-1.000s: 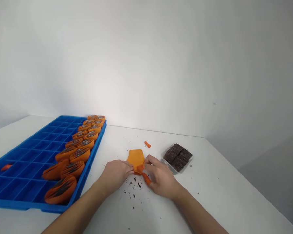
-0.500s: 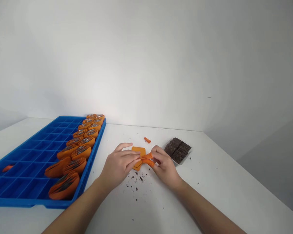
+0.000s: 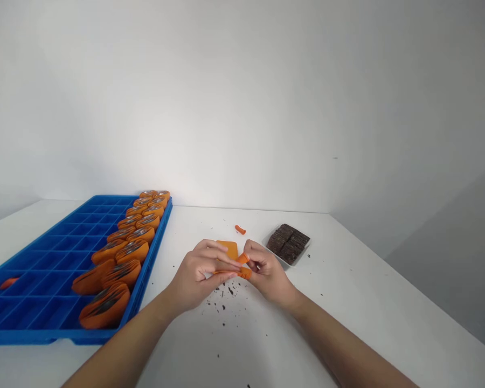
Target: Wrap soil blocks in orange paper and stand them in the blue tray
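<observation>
Both hands meet over the white table. My left hand pinches the left side of a small orange piece, its fingers partly covering it. My right hand has its fingertips, in orange covers, at the right side of the same piece; the piece itself is mostly hidden. Just behind my left fingers lies a flat orange-yellow square, partly covered by them. A loose orange finger cover rests farther back. To the right, a white tray holds stacked dark brown strips.
On the left stands a blue compartment tray with several folded orange pouches along its right side. A small orange-red object lies in a left compartment. Dark crumbs are scattered before the hands. A pale wall rises behind the table.
My left fingers have come down and together, with the thumb now along the front of the orange piece. The view has shifted slightly.
</observation>
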Motion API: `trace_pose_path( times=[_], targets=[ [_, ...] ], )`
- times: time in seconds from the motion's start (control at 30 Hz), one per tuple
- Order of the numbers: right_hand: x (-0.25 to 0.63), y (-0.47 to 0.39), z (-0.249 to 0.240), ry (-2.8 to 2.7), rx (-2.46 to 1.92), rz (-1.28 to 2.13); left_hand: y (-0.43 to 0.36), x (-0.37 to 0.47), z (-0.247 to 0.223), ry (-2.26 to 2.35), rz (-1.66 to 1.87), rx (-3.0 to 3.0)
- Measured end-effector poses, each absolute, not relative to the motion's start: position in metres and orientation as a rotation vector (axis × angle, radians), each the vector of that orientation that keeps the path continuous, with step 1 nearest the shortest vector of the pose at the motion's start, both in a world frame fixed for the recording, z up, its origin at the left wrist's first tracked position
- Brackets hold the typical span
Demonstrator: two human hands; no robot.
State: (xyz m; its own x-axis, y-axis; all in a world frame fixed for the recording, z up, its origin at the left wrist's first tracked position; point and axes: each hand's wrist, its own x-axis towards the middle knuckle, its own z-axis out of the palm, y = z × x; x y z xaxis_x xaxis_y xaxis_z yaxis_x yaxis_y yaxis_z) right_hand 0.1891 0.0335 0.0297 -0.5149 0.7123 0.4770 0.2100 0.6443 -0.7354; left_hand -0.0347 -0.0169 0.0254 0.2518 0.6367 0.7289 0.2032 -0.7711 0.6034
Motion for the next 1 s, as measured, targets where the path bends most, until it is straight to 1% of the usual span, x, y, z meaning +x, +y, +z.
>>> trace_pose_path(
  times=[0.1, 0.17, 0.27, 0.37, 0.47, 0.57, 0.67, 0.77, 1.0],
  targets=[
    [0.205, 0.04, 0.048, -2.296, -0.741, 0.652, -0.014, -0.034, 0.022, 0.752, 1.513, 2.26],
    [0.22, 0.047, 0.062, -2.41, -0.833, 0.525, -0.013, -0.034, 0.02, 0.723, 1.508, 2.304],
    [0.249, 0.061, 0.08, -2.323, -1.217, 0.137, -0.011, -0.033, 0.017, 0.694, 1.492, 2.306],
    [0.281, 0.073, 0.093, -2.202, -1.643, -0.059, -0.01, -0.033, 0.014, 0.731, 1.465, 2.272],
    [0.305, 0.078, 0.101, -2.188, -1.861, -0.08, -0.008, -0.033, 0.011, 0.79, 1.499, 2.221],
    [0.315, 0.077, 0.105, -2.213, -1.94, -0.037, -0.008, -0.034, 0.01, 0.908, 1.564, 2.171],
    [0.313, 0.074, 0.104, -2.232, -2.048, 0.03, -0.008, -0.035, 0.008, 1.036, 1.52, 2.144],
    [0.307, 0.073, 0.101, -2.231, -2.108, 0.061, -0.008, -0.034, 0.003, 1.044, 1.473, 2.123],
    [0.296, 0.073, 0.096, -2.163, -2.18, -0.02, -0.007, -0.029, -0.011, 1.062, 1.405, 2.169]
  ],
)
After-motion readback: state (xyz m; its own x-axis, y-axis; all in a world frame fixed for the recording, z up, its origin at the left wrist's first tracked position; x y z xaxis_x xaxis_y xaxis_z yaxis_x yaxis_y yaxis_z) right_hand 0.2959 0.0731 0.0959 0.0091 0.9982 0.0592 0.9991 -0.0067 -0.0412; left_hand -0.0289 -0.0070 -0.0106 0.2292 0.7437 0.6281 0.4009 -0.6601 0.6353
